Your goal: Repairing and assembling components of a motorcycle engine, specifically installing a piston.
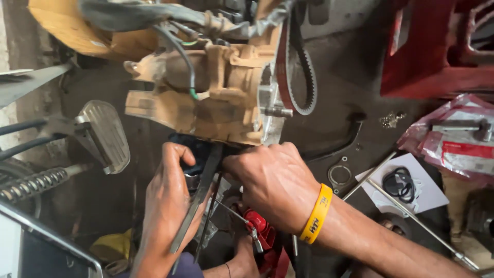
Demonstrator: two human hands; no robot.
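Engine (pixel 216 87) just above both hands; L hand (pixel 167 206), R hand (pixel 272 183) beneath.

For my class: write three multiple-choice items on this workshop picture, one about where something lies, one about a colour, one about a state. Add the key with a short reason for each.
1. Where does the toothed belt sit?
A. looped at the right end of the mud-caked engine casing
B. flat on the white paper
C. in the left hand

2. What colour is the wristband on the right hand?
A. green
B. yellow
C. white

3. What is the left hand doing?
A. lying open on the floor
B. resting on the footrest
C. gripping a flat metal bar below the casing

Key: 1 A, the belt hangs around the casing's right end, above the floor. 2 B, the band on the right wrist is yellow with dark print. 3 C, the left fingers curl round the bar, which points up toward the casing's underside.
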